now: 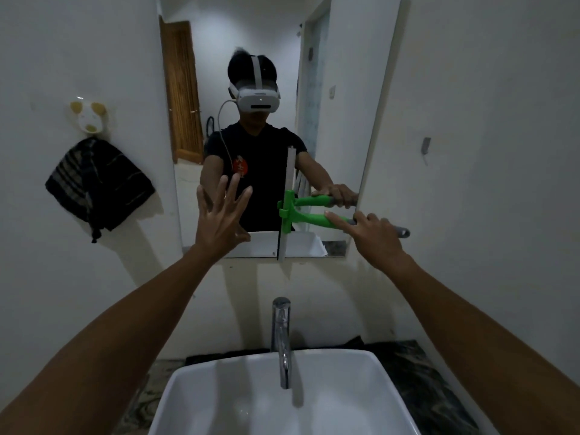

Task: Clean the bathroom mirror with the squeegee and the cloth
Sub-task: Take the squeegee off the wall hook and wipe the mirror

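A tall frameless mirror (pixel 342 73) hangs on the white wall above the sink. My right hand (pixel 375 238) grips the green handle of a squeegee (pixel 301 218), forefinger stretched along it. The squeegee's long blade stands upright against the lower right part of the glass, its lower end just past the mirror's bottom edge. My left hand (pixel 219 215) is raised, fingers spread, palm at the lower middle of the mirror, holding nothing. A dark striped cloth (pixel 97 186) hangs from a wall hook left of the mirror.
A white basin (pixel 194 400) with a tall chrome tap (pixel 281 337) stands directly below, on a dark marbled counter (pixel 417 365). A plastic hook holder (pixel 89 117) is above the cloth. A small metal hook (pixel 426 146) sticks out of the right wall. A person's reflection fills the mirror.
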